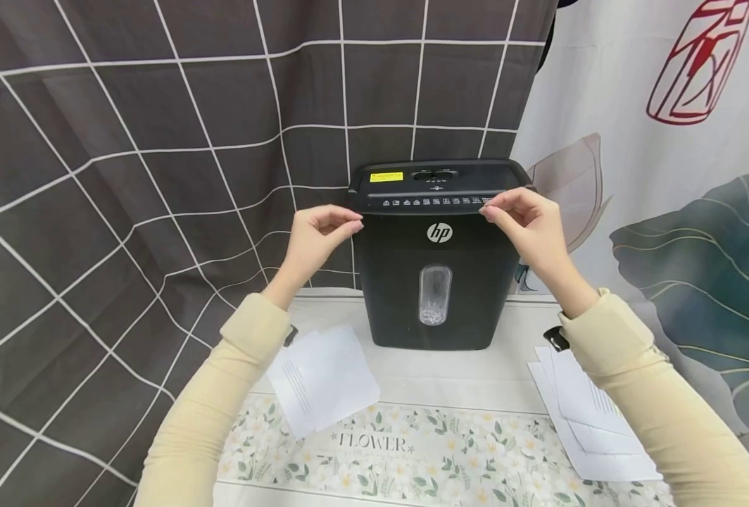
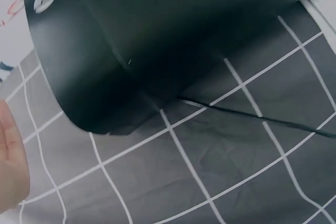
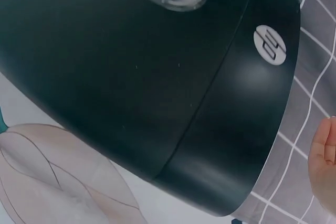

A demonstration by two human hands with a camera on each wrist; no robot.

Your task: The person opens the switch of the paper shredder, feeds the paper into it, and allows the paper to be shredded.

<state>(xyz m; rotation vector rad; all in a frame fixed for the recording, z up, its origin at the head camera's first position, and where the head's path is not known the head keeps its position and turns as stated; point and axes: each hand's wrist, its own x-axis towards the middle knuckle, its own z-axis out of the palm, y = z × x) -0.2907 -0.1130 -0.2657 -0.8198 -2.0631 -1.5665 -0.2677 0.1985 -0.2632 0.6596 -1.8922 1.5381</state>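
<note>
A black HP paper shredder point(image 1: 406, 274) stands upright on the white table, its narrow clear window showing white shreds at the bottom. My left hand point(image 1: 324, 229) is raised at its upper left front corner, thumb and fingertips close together. At the upper right front edge is my right hand point(image 1: 529, 222), its fingers bent loosely toward the thumb. No sheet is visible between the two hands. The left wrist view has the shredder's dark body point(image 2: 157, 35) and part of a hand point(image 2: 11, 161) at the edge. In the right wrist view, the HP logo point(image 3: 270, 44) shows close up.
White sheets point(image 1: 343, 380) with some printed lines lie at the left; more papers point(image 1: 590, 415) lie at the right, partly behind my sleeve. A floral mat point(image 1: 438, 451) covers the table's front. Behind hangs a dark grid curtain point(image 1: 222, 105). A black cord point(image 2: 252, 115) runs beside the shredder.
</note>
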